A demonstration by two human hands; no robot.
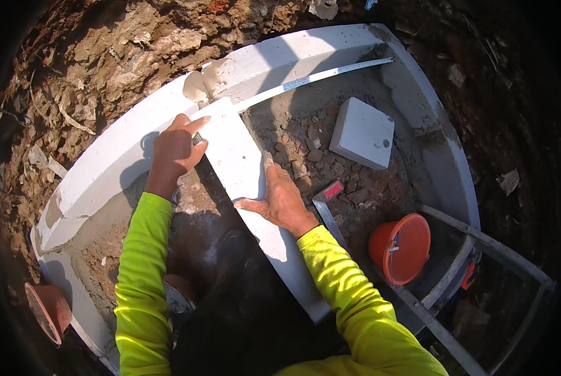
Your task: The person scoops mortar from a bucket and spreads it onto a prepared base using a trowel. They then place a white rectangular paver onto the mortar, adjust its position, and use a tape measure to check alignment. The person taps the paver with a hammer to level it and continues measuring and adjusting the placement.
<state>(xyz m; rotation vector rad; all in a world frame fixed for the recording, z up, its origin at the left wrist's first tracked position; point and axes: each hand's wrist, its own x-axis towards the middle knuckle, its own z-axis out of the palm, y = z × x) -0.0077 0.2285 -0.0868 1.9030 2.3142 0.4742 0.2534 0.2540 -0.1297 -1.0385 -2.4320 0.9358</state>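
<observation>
A long white block (239,163) lies slanting across the space inside a pale block wall (130,113). At its far end, my left hand (172,153) is closed around something dark and mostly hidden, apparently the case of a tape measure. The tape's white marked blade (299,82) runs from there to the right along the inner wall. My right hand (283,199) rests on the right edge of the long block, thumb and index finger spread; its other fingers are partly hidden. Right of it, a smaller white block (363,133) sits on rubble.
An orange bucket (406,247) stands right of my right arm, beside a metal ladder-like frame (462,266). A metal bar with a red end (329,190) lies near it. Another orange bucket (49,312) is at the far left. Rough earth (130,50) rises beyond the wall.
</observation>
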